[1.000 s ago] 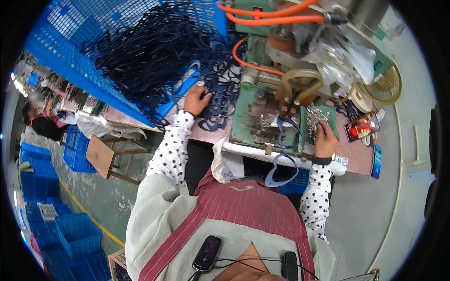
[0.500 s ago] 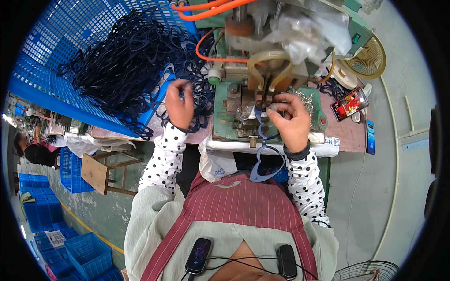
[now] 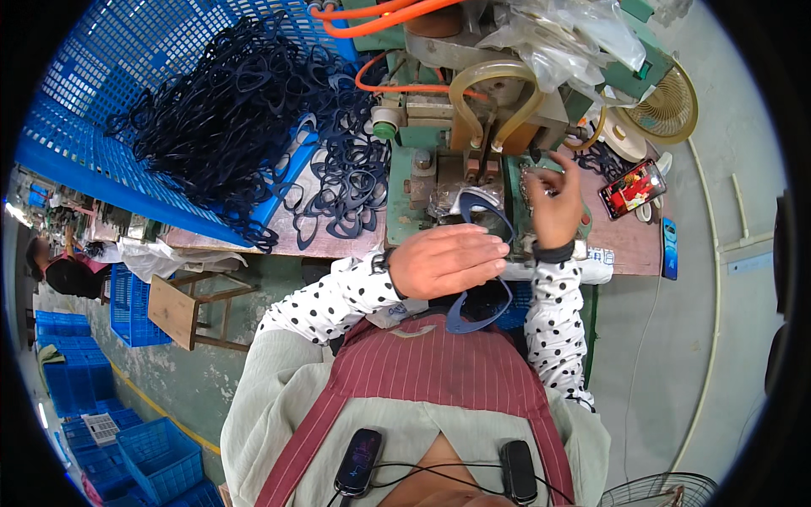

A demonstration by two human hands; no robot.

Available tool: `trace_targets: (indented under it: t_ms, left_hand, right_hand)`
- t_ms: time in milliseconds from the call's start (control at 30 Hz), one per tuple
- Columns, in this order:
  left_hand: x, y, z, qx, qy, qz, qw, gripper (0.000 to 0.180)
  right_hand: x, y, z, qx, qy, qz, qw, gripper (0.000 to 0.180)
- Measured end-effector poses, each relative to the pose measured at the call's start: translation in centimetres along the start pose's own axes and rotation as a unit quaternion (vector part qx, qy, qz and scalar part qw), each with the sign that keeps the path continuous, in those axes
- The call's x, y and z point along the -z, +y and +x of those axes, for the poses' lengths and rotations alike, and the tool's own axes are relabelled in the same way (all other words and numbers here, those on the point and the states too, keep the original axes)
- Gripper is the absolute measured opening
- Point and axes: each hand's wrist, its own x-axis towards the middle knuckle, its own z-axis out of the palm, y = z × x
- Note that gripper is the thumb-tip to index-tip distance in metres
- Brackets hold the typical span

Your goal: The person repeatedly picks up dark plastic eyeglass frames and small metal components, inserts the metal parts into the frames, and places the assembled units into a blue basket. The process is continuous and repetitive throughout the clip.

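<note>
blue glasses-shaped piece (image 3: 457, 320) at bench machine (image 3: 422, 135)

left hand (image 3: 448, 264) across it, fingers together, can't tell if clamped; right hand (image 3: 553, 198) half-curled by metal bits (image 3: 525, 180), contents unclear. tugging could skew piece; fingers straying under machine could get pinched.

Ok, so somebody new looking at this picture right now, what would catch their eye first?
Probably the tangled heap of dark blue looped pieces in the big blue basket, upper left. Next, bright orange hoses at the top and, in the middle, the left hand across a blue looped piece at the front of the green machine. On the right, a lit phone screen shows vivid red.
</note>
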Motion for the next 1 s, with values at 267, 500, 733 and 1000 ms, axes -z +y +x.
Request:
trace_targets:
  t_ms: [267, 500, 733, 1000]
  left_hand:
    - [-1.3, -0.3, -1.2, 0.028, 0.007, -0.010, 1.000, 0.043]
    - [-1.4, 0.1, -1.3, 0.040, 0.004, 0.002, 0.999, 0.038]
    - [-0.1, -1.9, -7.0, 0.113, 0.065, 0.137, 0.982, 0.037]
    - [1.4, -13.2, -15.9, 0.603, 0.014, 0.498, 0.623, 0.043]
  right_hand:
    - [3.9, 9.4, -1.1, 0.120, -0.034, -0.345, 0.930, 0.031]
    - [3.4, 10.6, -1.3, 0.103, -0.012, -0.277, 0.955, 0.011]
    - [3.4, 12.1, -1.5, 0.051, 0.042, -0.223, 0.973, 0.013]
    - [3.0, 11.8, -1.4, -0.025, 0.045, -0.150, 0.987, 0.013]
